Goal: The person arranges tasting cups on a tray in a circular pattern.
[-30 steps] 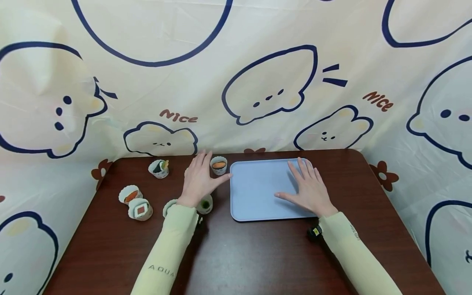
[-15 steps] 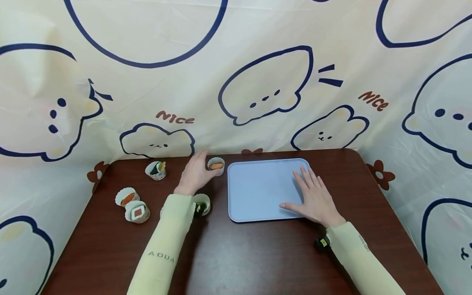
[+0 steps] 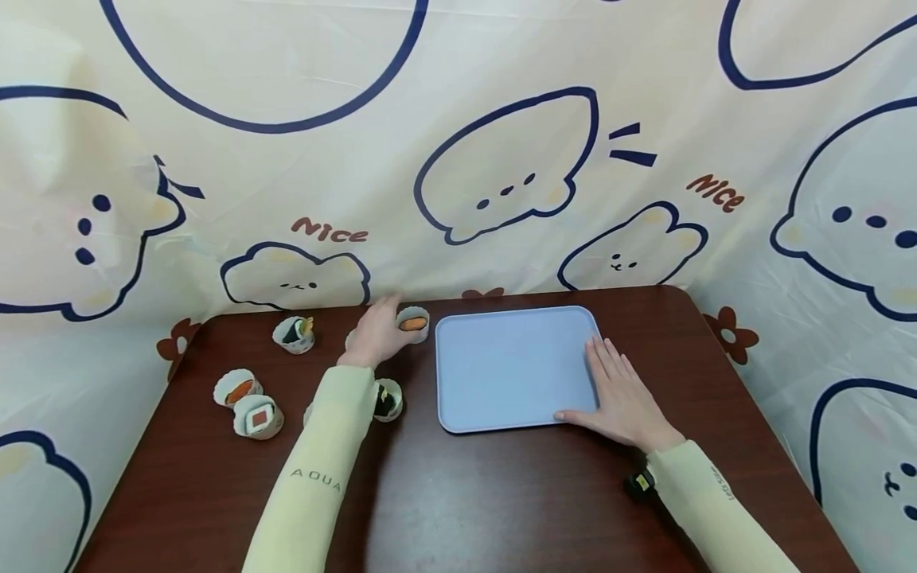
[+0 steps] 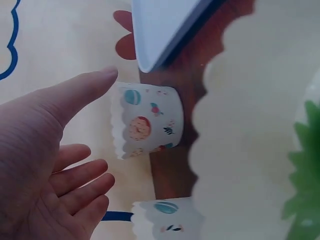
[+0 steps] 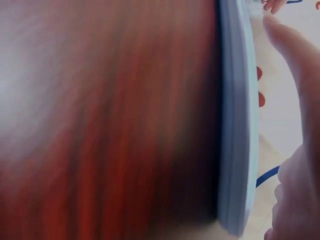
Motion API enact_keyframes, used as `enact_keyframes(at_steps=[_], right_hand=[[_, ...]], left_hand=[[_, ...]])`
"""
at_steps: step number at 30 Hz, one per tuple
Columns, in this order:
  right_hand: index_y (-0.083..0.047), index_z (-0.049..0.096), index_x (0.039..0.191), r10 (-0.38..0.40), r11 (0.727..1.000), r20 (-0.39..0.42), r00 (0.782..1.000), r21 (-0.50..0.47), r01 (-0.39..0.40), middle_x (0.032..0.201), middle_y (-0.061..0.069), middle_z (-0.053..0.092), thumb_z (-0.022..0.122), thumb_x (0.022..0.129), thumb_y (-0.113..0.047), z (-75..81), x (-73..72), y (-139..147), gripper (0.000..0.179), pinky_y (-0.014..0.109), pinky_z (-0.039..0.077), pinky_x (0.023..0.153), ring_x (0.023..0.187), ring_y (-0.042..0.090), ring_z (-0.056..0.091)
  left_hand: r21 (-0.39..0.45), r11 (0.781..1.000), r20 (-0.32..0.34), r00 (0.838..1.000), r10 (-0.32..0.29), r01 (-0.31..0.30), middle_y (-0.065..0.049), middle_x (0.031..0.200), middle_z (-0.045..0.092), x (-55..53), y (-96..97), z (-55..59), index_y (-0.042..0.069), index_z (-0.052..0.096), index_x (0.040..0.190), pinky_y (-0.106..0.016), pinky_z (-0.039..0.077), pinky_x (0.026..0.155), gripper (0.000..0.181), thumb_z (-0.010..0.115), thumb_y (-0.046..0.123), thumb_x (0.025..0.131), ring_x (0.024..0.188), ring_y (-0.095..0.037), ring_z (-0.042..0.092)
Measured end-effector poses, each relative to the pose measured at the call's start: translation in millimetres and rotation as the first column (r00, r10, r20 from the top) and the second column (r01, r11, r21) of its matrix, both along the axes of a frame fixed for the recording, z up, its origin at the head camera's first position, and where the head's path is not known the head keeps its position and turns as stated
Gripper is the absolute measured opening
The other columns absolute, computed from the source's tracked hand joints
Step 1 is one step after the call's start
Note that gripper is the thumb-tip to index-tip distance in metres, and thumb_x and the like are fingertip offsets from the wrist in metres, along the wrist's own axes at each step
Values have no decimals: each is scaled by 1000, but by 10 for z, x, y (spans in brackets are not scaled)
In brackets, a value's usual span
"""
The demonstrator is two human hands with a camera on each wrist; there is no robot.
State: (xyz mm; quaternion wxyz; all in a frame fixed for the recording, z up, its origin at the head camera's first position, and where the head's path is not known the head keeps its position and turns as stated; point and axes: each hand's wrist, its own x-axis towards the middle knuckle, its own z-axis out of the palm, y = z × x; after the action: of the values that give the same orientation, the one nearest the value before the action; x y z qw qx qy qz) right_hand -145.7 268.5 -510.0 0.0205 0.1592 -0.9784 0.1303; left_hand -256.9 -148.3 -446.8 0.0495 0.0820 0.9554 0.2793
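My left hand is at the back of the table, beside a white paper cup with an orange sushi piece in it. In the left wrist view the thumb reaches to the scalloped rim of this printed paper cup, and the other fingers are loosely bent, with nothing gripped. Another cup sits partly hidden behind that hand. My right hand lies with fingers extended over the right edge of a light blue tray, thumb at the front right corner. Nothing lies on the tray.
Near my left forearm stands a cup with dark, green-topped sushi; another is mostly hidden behind the sleeve. Farther left are a cup with a dark roll, one with an orange piece, and one with a red-centred roll. A printed curtain borders the table.
My left hand has come down beside the orange sushi cup, its fingers drawing in from a wide spread. My right hand has slid right, from over the tray to its right edge.
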Motion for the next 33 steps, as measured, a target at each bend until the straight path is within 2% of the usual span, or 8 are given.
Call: enact_keyframes(at_steps=[3,11,21,33], right_hand=[[2,16,161,-10,1000,19,1000,-1,10,167,20,10,57,75,-88,-44,32,74,131,53,11,121,153,36,8],[2,12,161,-10,1000,90,996,12,9,168,20,7,58,75,-88,-101,71,182,132,55,12,121,153,37,7],[1,9,162,-7,1000,114,993,27,4,168,20,3,55,76,-89,-150,41,211,132,55,13,120,153,35,4],[1,14,161,-2,1000,87,996,10,1,168,20,7,60,77,-85,-159,50,196,129,55,16,120,153,36,7]], left_hand=[[-12,1000,-4,1000,-18,18,-18,146,49,-15,-6,-54,5,42,152,-54,43,104,81,82,33,88,126,-35,49],[-31,998,-10,998,-63,62,-19,126,61,-22,-15,-84,1,55,137,-51,47,99,57,81,22,90,115,-36,56],[-26,999,41,998,-41,43,-22,138,56,-38,-5,-87,-2,48,147,-53,42,106,64,77,15,93,124,-38,52],[20,999,22,999,-39,39,-20,129,61,-66,-17,-152,-1,54,139,-51,47,100,56,78,13,91,114,-36,57]])
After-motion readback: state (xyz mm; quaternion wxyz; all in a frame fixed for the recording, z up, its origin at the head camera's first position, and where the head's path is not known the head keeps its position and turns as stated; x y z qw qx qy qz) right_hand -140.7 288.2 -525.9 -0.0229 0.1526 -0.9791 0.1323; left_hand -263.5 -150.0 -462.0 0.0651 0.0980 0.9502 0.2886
